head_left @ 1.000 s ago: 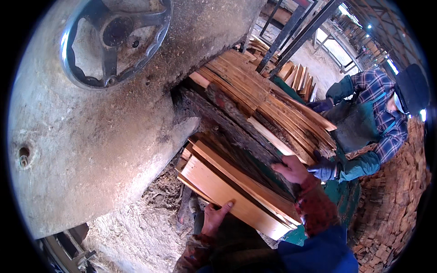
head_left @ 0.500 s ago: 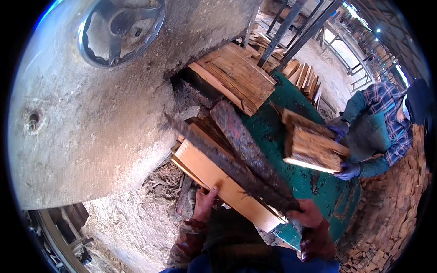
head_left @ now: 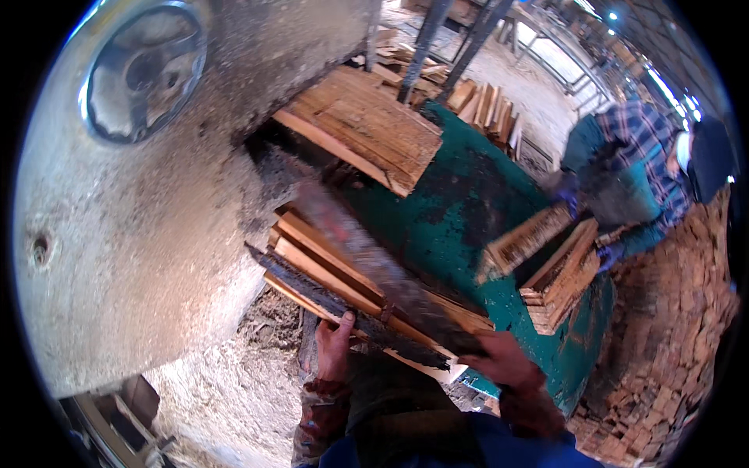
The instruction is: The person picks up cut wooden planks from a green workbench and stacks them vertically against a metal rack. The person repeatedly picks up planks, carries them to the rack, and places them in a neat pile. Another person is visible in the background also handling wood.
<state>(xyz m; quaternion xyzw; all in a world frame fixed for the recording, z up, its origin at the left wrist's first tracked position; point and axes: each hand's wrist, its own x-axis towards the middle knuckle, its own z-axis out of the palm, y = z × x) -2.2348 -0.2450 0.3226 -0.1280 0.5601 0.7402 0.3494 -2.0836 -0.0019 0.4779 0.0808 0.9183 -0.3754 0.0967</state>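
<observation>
Gripping from below: left hand [head_left: 335,343], fingers curled up against the near edge of a stack of pale sawn wooden slabs with dark bark edges [head_left: 351,288], the grip pressed to the underside. Right hand [head_left: 503,360], closed around the far lower end of the same stack, where a long dark bark-covered slab [head_left: 374,265] lies blurred along the top. Stack position: tilted, its upper end at the mouth of a large grey dusty machine housing [head_left: 133,257], its lower end over the near edge of a worn green metal surface [head_left: 468,203].

Further back on the surface: a flat bundle of thin light-brown boards [head_left: 367,125].

Right, beyond: a co-worker in a plaid shirt [head_left: 640,148], gloved, holding two bundles of short cut boards [head_left: 558,269].

Right edge: a wall of stacked split wood pieces [head_left: 671,327].
</observation>
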